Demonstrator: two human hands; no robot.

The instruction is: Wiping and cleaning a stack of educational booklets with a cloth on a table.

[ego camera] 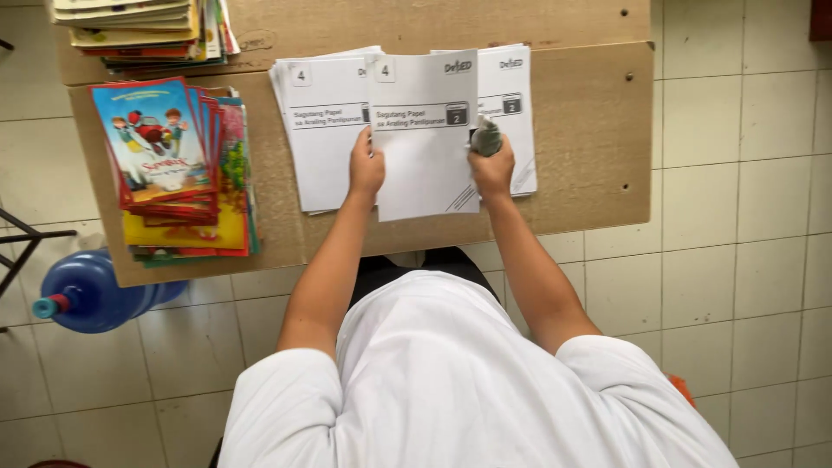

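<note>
Fingers of our left hand (366,171) are clenched on the left edge of a white sheet (425,130), which we hold up just above the counter (589,139). Our right hand (491,169) grips the sheet's right edge, and the same hand is also closed around a small grey tool (484,137), too blurred for us to say what it is. We see the sheet printed in black, with a boxed mark in its far left corner and a dark square near its right side. Beneath it lie two piles of like sheets: a left pile (322,130) fanned slightly, and a right pile (516,104) mostly hidden by the held sheet. On the left part of the counter we find a stack of colourful books (173,165) with a red-edged cover on top. Farther off, at the far left, sits another book stack (143,30) on a second wooden board (433,22). Down on the tiled floor (737,260), to the left of us, lies a blue water jug (91,295) on its side, close by the counter's near left corner.
</note>
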